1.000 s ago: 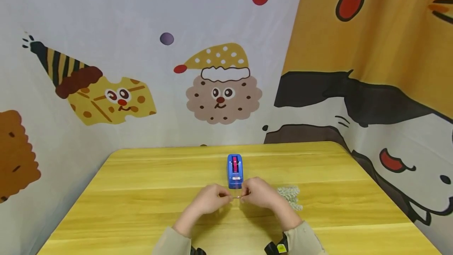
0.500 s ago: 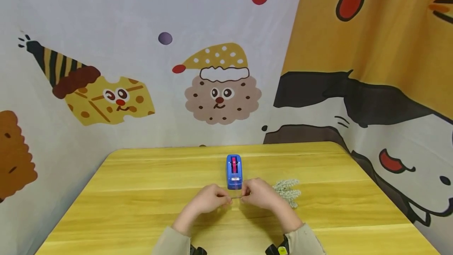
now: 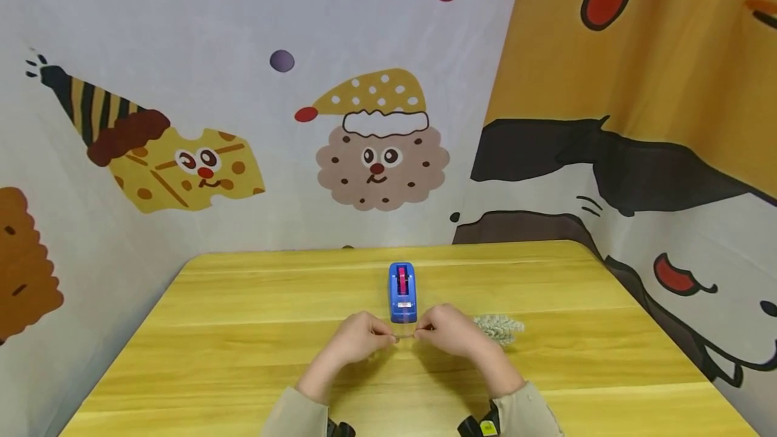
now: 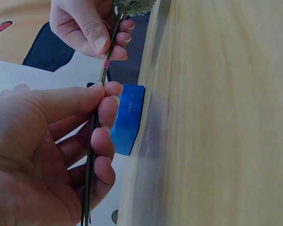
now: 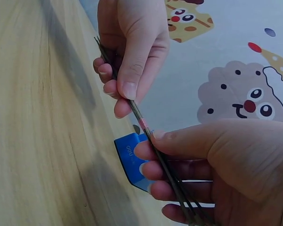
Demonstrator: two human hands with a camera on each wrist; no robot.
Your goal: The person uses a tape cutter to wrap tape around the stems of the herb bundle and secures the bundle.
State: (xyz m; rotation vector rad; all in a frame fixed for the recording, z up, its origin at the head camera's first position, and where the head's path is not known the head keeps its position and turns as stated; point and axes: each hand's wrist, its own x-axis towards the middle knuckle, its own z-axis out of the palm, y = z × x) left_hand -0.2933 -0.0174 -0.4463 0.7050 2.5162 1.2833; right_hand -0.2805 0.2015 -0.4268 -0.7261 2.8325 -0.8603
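Note:
A bunch of thin-stemmed flowers is stretched sideways between both hands, its pale green heads (image 3: 499, 328) sticking out past the right hand (image 3: 449, 330). The left hand (image 3: 364, 337) pinches the dark stems (image 4: 89, 160) between thumb and fingertips, their bare ends running along its palm. Close beside it, the right hand's thumb and fingers grip the stems nearer the heads. In the short gap between the hands, a narrow pink band (image 5: 143, 123) shows round the stems. Just beyond the hands stands a blue tape dispenser (image 3: 403, 294) with a pink core.
The wood-grain table (image 3: 243, 315) reaches to a cartoon-printed cloth (image 3: 231, 32) hanging behind it and along the sides. Beige sleeves (image 3: 297, 417) and dark wrist-worn devices show at the front edge of the head view.
The flower heads have turned and now look bunched narrower, a little farther right. Both hands keep nearly the same place and their hold on the stems. The dispenser stays put.

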